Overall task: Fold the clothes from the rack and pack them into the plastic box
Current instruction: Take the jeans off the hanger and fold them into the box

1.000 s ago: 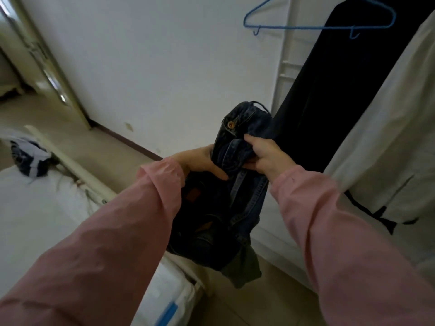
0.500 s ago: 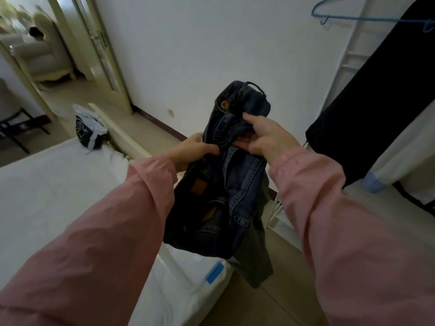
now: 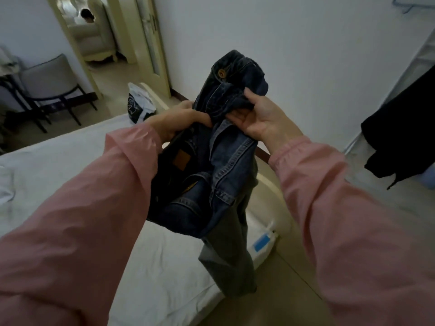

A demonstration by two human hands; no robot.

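A pair of dark blue jeans [image 3: 221, 175] hangs bunched in front of me above the corner of the bed, with the brass waist button at the top and the legs dangling toward the floor. My left hand [image 3: 179, 121] grips the waistband from the left. On the other side my right hand [image 3: 259, 118] clutches a fold of the denim, palm turned toward me. At the far right a black garment [image 3: 400, 132] still hangs on the white rack [image 3: 421, 62]. No plastic box is in view.
The bed with its white sheet [image 3: 58, 165] fills the lower left. A dark and white bag [image 3: 138, 107] lies by its far corner. A grey chair [image 3: 49, 85] stands at left before an open doorway [image 3: 98, 43]. A blue hanger [image 3: 409, 3] shows at top right.
My view has swung left, away from the rack and over the bed. The jeans stayed in both hands and now hang above the mattress corner.
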